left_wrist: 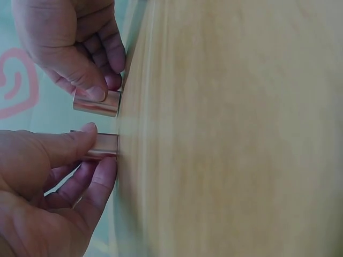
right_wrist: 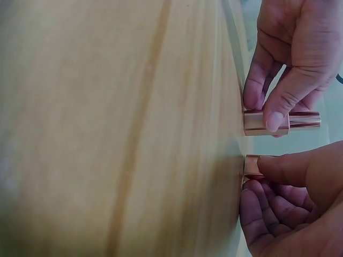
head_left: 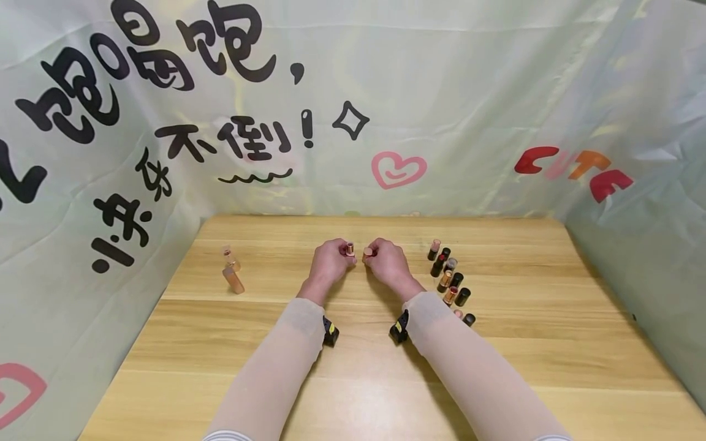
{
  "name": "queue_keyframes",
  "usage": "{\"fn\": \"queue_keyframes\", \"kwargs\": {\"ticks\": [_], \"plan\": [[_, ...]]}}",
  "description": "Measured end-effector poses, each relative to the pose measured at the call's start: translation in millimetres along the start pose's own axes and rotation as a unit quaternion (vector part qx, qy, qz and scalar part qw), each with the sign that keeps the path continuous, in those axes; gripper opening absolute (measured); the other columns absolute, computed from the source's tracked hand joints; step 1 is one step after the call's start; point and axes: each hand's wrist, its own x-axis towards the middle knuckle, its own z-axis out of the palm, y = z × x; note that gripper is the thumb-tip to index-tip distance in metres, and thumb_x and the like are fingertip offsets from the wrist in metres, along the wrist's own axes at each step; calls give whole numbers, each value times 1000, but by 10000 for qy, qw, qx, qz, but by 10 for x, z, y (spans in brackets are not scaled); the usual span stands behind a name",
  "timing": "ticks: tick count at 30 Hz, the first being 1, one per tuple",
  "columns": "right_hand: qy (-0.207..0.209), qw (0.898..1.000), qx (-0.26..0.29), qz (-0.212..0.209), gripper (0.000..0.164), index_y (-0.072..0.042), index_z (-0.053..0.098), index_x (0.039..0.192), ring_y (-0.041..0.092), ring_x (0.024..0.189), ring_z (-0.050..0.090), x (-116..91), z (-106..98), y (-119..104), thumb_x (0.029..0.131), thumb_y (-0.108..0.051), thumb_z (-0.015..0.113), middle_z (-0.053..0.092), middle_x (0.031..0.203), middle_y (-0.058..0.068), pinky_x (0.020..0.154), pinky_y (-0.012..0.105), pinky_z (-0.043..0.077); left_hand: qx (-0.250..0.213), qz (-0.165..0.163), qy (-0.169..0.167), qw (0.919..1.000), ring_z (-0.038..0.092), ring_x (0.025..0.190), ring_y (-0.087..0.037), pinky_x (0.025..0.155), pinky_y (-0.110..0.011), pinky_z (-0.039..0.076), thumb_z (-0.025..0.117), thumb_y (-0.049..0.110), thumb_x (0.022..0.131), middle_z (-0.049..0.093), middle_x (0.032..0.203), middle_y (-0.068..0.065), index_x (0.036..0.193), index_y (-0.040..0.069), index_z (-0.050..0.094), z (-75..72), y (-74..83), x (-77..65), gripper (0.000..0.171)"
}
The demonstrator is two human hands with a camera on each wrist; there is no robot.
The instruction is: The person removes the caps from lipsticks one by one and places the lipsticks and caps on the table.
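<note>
The rose-gold tube (right_wrist: 304,121) is roughly upright in front of you at mid-worktop (head_left: 353,392), its narrower end up; you can't tell whether its base touches the wood. Your left hand (head_left: 330,263) pinches it between thumb and fingers. Just beside it, not touching, your right hand (head_left: 390,263) pinches a rose-gold cylinder (left_wrist: 110,104) the same way, fingers curled in behind. Near your right forearm stands a cluster of lipsticks and dark caps (head_left: 447,280); well off to your left are two pinkish tubes (head_left: 234,280).
</note>
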Motion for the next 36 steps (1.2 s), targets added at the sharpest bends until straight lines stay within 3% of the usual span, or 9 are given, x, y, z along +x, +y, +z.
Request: {"fn": "queue_keyframes", "kwargs": {"ticks": [14,24,31,36], "plan": [[125,9999,-97,-53,11,-16,67,99,21,86,63,23,22,6,90,-22,70,70,93,0,78,36,50,-100,-109,3,9999,66,93,-18,89,-37,52,78,13,83,72,96,1,109,13,71,4,-15,23,27],[7,10000,20,8,14,-14,67,101,21,84,63,27,6,7,89,-21,70,70,94,0,77,34,50,12,-179,-80,9998,63,87,-16,84,-33,52,76,9,83,72,94,0,103,14,71,2,0,15,21],[-73,9999,84,64,23,-10,65,109,22,88,64,0,-19,6,89,-20,70,69,98,3,77,35,51,-123,-325,-146,9993,62,94,-20,84,-33,52,72,4,85,69,100,-3,111,11,68,-14,23,-12,27],[-48,9996,165,220,34,-8,61,120,24,96,64,-43,-36,-2,88,-18,69,68,105,5,82,37,52,92,-509,-137,9986,61,103,-23,89,-37,51,64,0,85,66,110,-6,123,11,63,-57,42,-69,40]]}}
